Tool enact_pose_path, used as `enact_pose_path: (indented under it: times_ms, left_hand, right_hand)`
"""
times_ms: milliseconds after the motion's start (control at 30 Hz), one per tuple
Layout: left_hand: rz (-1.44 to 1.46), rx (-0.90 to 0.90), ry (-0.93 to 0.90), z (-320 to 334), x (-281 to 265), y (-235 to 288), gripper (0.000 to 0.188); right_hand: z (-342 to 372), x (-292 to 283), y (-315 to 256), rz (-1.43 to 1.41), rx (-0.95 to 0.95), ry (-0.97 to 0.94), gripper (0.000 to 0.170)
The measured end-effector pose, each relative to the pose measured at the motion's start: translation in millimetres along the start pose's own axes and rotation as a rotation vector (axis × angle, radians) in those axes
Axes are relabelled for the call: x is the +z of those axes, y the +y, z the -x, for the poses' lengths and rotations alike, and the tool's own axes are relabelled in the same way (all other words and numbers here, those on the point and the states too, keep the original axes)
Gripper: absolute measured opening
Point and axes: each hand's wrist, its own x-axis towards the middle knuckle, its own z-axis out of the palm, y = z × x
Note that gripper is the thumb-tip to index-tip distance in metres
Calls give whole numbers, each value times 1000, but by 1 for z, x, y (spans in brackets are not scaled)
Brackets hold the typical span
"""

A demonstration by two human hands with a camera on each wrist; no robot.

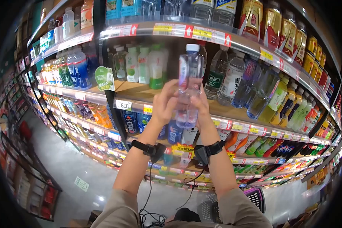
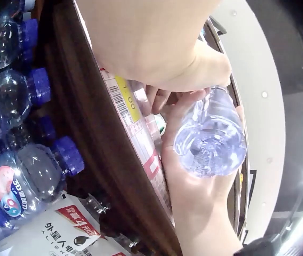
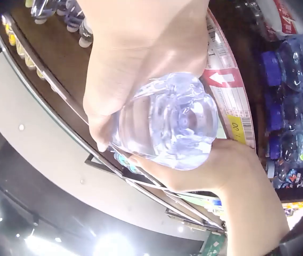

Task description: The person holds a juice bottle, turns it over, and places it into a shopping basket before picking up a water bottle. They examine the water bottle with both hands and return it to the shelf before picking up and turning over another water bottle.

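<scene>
Left hand (image 1: 164, 103); right hand (image 1: 202, 108); fingers (image 1: 171, 86) — gripping upright clear bottle (image 1: 192, 72); stocked shelf (image 1: 137, 91) behind

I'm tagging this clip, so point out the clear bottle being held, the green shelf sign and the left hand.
Clear bottle (image 2: 210, 144): left wrist view, on its lower end.
Green shelf sign (image 1: 104, 78): head view, on its face.
Left hand (image 1: 164, 103): head view, on the hand's middle.
</scene>
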Motion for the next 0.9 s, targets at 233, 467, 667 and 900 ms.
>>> enact_pose_path:
  times_ms: [233,467,667,900]
  left_hand:
    - [84,-8,-8,0,6,-8,60]
    - [-27,-2,-35,0,5,-5,48]
    - [-97,11,-60,1,2,-6,38]
    - [-57,14,-48,0,1,-7,42]
  right_hand:
    - [0,-11,8,-74,-16,106,63]
    - [3,-19,-1,-132,87,-61,70]
    - [2,-19,11,-137,26,58,62]
    - [-2,-8,1,-82,-38,-15,64]
